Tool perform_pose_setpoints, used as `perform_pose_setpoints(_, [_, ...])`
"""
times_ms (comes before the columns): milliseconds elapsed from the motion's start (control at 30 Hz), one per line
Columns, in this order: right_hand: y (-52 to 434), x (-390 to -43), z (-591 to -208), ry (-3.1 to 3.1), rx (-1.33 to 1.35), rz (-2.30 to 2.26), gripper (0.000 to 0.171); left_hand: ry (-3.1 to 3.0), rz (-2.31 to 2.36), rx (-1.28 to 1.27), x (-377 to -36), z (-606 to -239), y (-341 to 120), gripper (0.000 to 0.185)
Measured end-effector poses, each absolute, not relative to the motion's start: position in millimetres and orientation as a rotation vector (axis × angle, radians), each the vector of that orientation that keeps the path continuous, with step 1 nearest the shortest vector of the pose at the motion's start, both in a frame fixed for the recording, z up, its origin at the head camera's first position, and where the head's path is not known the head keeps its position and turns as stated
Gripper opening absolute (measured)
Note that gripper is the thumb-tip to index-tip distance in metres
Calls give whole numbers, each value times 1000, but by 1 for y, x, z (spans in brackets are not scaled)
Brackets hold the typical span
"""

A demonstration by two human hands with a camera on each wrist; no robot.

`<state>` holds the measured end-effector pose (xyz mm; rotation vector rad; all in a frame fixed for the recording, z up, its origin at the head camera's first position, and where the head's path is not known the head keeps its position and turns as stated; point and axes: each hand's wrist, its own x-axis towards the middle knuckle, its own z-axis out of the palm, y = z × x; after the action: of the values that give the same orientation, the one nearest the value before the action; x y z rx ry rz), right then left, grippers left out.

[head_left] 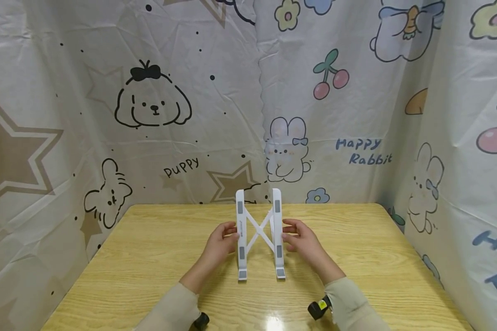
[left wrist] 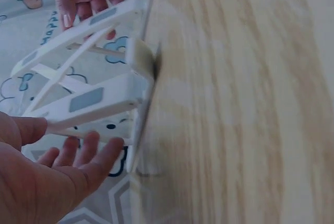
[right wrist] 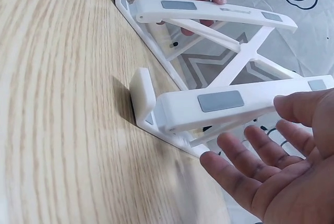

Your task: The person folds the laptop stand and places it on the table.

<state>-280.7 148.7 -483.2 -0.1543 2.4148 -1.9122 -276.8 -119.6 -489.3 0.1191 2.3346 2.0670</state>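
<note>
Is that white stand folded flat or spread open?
Spread open: the white stand has its two rails apart, crossed bars forming an X between them.

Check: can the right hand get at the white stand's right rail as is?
Looks like yes: the right hand is right beside the right rail, its thumb apparently touching it, and nothing visible stands between them.

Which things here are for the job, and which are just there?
For the job:
- white stand with grey pads, standing on the table
- left hand, thumb at one rail
- right hand, thumb at the other rail

Just there:
- wooden table, holding the stand up
- cartoon cloth behind
- black gadget by the right sleeve
</note>
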Motion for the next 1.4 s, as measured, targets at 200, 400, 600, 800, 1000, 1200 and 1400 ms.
perform_pose_setpoints(200, [149,-289,-487,2386,-123,-1914,39,2321,2095,100,-281,-491,-118,34])
perform_pose_setpoints(400, [147,-286,-484,2339,-82,-1931,31,2276,2120,84,-281,-490,-117,28])
perform_pose_setpoints(600, [144,-284,-483,2327,-59,-1938,29,2286,2090,94,-277,-489,-118,32])
perform_pose_setpoints(800, [143,-283,-485,2315,-37,-1939,35,2268,2092,112,-273,-491,-118,35])
perform_pose_setpoints(1000, [140,-282,-487,2327,-15,-1980,34,2298,2089,97,-271,-493,-117,32])
perform_pose_setpoints(1200, [139,-282,-487,2343,16,-1998,32,2320,2084,113,-270,-491,-116,28])
perform_pose_setpoints(1400, [138,-280,-486,2332,11,-2016,32,2321,2089,113,-269,-492,-116,26])
